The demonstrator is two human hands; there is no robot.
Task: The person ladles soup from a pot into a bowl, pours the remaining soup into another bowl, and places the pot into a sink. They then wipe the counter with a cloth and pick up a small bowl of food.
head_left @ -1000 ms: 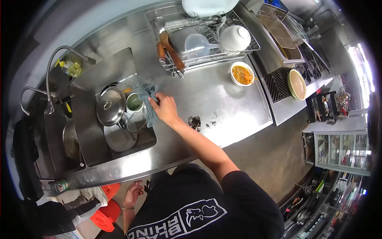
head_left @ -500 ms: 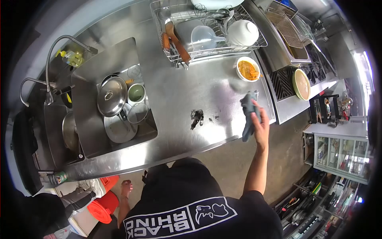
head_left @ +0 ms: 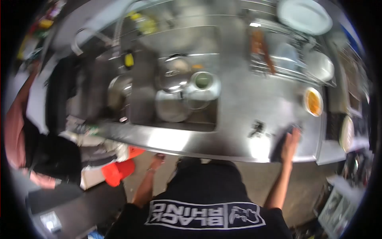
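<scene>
My right hand [head_left: 291,144] is on a dark grey cloth [head_left: 278,146], pressing it against the steel counter [head_left: 242,103] near the front edge. To its left on the counter is a black smear [head_left: 258,129]. A white bowl of orange food [head_left: 313,102] stands beyond the hand, towards the right end. My left hand [head_left: 158,160] hangs low by the counter's front edge, away from any object. Motion blur hides how its fingers are held.
The sink [head_left: 175,128] holds a pot with a steel lid [head_left: 175,73], a green-lined bowl [head_left: 203,81] and a plate [head_left: 173,107]. A wire dish rack [head_left: 260,73] stands at the back. Another person [head_left: 51,151] is at the left, near a red bucket [head_left: 118,172].
The view has swung left, so sink and counter appear farther right. My right hand has brought the cloth down flatter near the counter's front edge. More of the other person shows.
</scene>
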